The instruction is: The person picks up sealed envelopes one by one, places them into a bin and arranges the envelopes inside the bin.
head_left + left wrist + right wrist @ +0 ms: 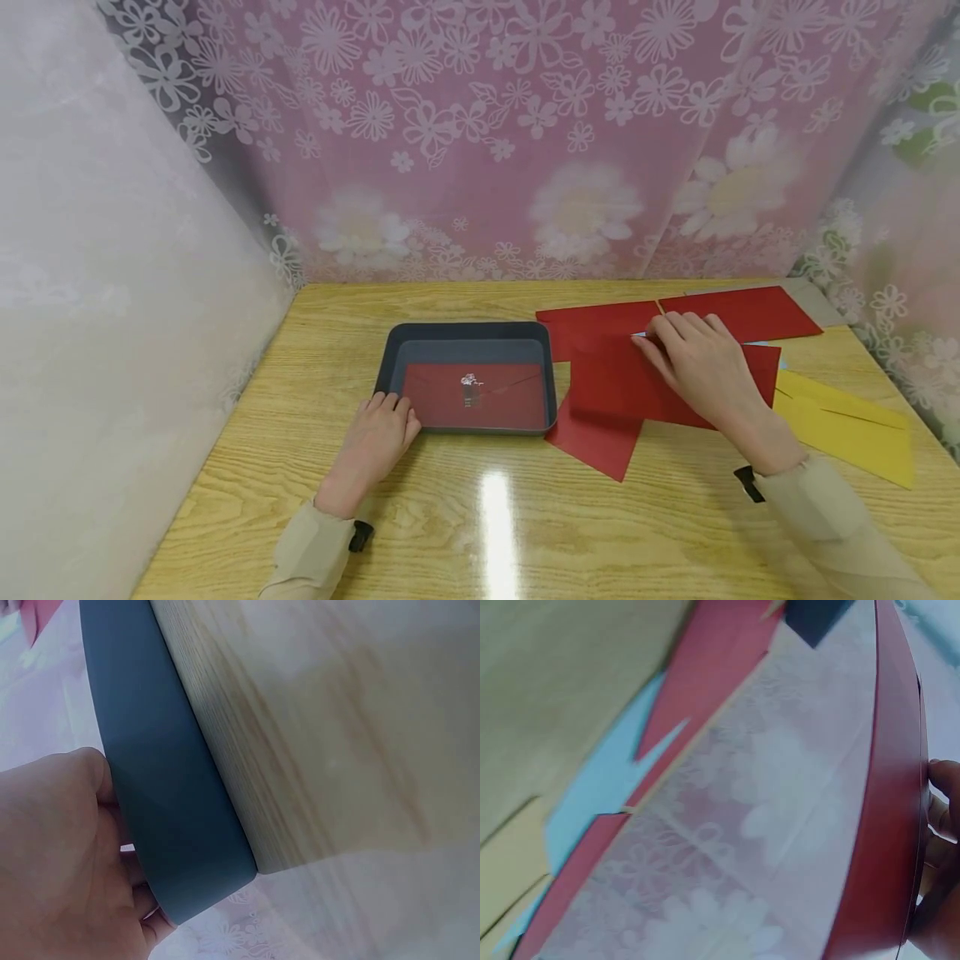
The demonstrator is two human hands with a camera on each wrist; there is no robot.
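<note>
Left of centre, my left hand [378,433] clamps its fingers on the tray [465,332] by its lower-left corner, probably to steady it; a dark-red envelope [435,404] lies inside. Right of centre, my right hand [701,371] pinches a bright-red envelope [611,383] between its fingers, apparently holding it above the loose envelopes [596,446].

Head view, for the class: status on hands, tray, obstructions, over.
Left hand grips tray, near-left corner. Right hand pinches red envelope. Possibly in the way: printed envelope inside tray.
</note>
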